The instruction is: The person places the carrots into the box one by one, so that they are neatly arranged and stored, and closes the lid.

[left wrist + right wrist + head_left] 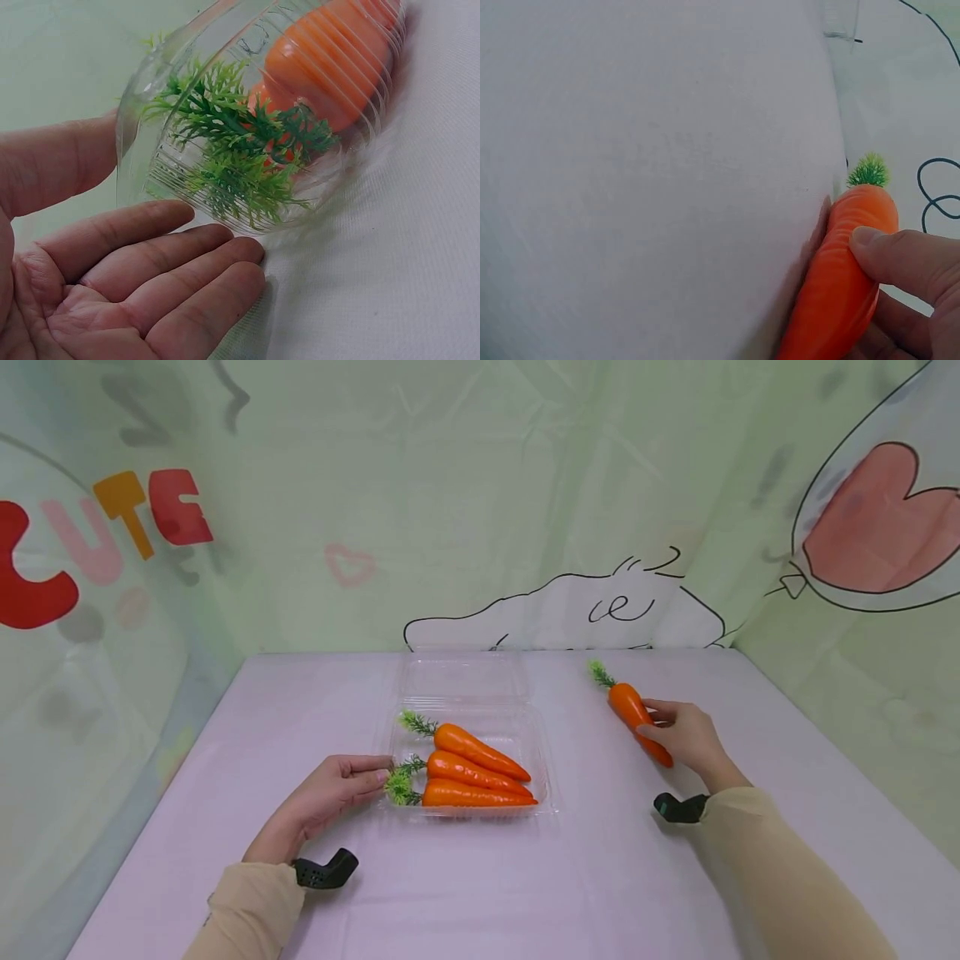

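Observation:
A clear plastic clamshell box lies on the table with its lid folded back. Inside are three orange carrots with green tops, side by side, leaves toward the left. The left hand holds the box's left edge; in the left wrist view its thumb is at the rim and the other fingers stretch out along the outside. To the right of the box, the right hand grips another carrot between thumb and fingers, its leafy top pointing away. Whether that carrot touches the table cannot be told.
The lid lies toward the table's back edge. A pale cloth covers the table. Printed fabric walls stand behind and on both sides. A black wrist camera sits on the left wrist, another on the right.

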{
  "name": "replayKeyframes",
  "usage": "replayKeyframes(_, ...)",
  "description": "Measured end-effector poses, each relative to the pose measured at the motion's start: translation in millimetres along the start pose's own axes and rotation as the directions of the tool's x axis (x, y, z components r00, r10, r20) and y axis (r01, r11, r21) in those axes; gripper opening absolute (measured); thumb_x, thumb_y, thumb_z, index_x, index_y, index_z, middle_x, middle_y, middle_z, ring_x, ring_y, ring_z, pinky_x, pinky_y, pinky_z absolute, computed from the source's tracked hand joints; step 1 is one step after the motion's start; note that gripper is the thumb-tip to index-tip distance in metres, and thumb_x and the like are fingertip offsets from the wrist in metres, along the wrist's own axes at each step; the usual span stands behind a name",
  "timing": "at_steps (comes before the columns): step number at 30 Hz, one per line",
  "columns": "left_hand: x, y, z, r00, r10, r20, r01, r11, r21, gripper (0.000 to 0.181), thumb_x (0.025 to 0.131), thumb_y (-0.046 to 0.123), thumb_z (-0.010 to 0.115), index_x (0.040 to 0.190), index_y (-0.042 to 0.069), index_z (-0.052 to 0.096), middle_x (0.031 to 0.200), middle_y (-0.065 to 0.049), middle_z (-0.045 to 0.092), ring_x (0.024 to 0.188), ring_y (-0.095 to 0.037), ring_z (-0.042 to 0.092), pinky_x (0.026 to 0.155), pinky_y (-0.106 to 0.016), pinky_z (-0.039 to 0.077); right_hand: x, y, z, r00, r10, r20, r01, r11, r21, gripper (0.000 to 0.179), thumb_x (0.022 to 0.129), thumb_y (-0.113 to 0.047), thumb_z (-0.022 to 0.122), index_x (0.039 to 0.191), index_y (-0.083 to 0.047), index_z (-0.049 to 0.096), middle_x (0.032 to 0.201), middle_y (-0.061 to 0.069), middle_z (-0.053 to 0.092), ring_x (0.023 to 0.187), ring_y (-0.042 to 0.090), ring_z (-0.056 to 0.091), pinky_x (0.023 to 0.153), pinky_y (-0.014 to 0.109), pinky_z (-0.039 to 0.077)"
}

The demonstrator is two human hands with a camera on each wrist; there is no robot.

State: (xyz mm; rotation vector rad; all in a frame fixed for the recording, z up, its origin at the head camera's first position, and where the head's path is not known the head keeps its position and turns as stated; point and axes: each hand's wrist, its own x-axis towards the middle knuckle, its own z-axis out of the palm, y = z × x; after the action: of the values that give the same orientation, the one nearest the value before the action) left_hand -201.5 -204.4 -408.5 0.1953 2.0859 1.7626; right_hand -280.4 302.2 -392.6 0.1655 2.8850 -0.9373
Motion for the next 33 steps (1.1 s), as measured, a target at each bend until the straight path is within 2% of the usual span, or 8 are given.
replayKeyframes(5,-0.3,-0.4,-0.1,1.0,-0.002,0.0,0.002,1.0,-0.001,0.05,0.103,0.017,0.062,0.143,-0.011,0.051,0.151,-0.028,0.05,0.125,-0.016,0.064,0.106,-0.033,0.054,-1.1,2.9,-5.5,1.0,0.001,0.017,-0.001,1.0,0.005,0.065,0.1,-0.022,0.065,0.156,-0.002,0.039,0.145,0.033,0.05,0.126,0.047,0.051,0.102,0.05,0.057)
replayKeyframes(9,-0.6,-0.5,-0.7,1.0,0.001,-0.002,-0.001,1.0,0.004,0.05,0.103,0.016,0.062,0.143,-0.011,0.052,0.15,-0.028,0.051,0.122,-0.013,0.064,0.105,-0.032,0.054,-2.5,3.3,-12.7,1.0,-0.02,0.022,0.02,1.0,0.002,0.065,0.1,-0.023,0.065,0.156,-0.002,0.039,0.144,0.033,0.051,0.125,0.047,0.052,0.095,0.043,0.061)
replayKeyframes(13,-0.5,-0.5,-1.4,1.0,0.007,0.002,-0.007,1.0,0.01,0.05,0.103,0.016,0.062,0.143,-0.011,0.051,0.151,-0.027,0.051,0.125,-0.015,0.064,0.106,-0.034,0.054,-5.1,-0.4,-19.9,0.999,-0.046,0.021,0.046,0.999,0.001,0.063,0.1,-0.021,0.066,0.155,-0.002,0.041,0.142,0.033,0.053,0.123,0.047,0.054,0.089,0.038,0.063)
replayKeyframes(21,0.2,-0.9,-1.9,1.0,0.012,0.011,-0.012,1.0,0.011,0.051,0.103,0.017,0.062,0.143,-0.011,0.051,0.152,-0.027,0.049,0.131,-0.021,0.061,0.108,-0.036,0.052,-11.8,-13.8,-34.3,0.994,-0.104,0.029,0.104,0.995,0.005,0.063,0.1,-0.022,0.067,0.155,-0.003,0.042,0.138,0.033,0.058,0.12,0.046,0.058,0.085,0.035,0.062)
replayKeyframes(27,0.5,-1.2,-1.5,1.0,0.015,0.012,-0.015,1.0,0.01,0.051,0.103,0.018,0.062,0.143,-0.011,0.051,0.152,-0.027,0.05,0.129,-0.018,0.062,0.107,-0.034,0.053,-16.9,-29.1,-46.1,0.981,-0.187,0.056,0.187,0.982,0.006,0.063,0.1,-0.026,0.068,0.154,-0.005,0.044,0.134,0.031,0.062,0.119,0.043,0.06,0.079,0.026,0.058)
replayKeyframes(33,1.6,-1.7,-0.6,1.0,0.013,0.007,-0.013,1.0,0.005,0.05,0.102,0.016,0.062,0.143,-0.011,0.051,0.151,-0.027,0.05,0.129,-0.02,0.061,0.107,-0.035,0.053,-23.8,-50.6,-53.4,0.959,-0.274,0.072,0.276,0.961,-0.013,0.059,0.099,-0.024,0.069,0.151,-0.007,0.05,0.132,0.026,0.066,0.116,0.038,0.063,0.077,0.026,0.056)
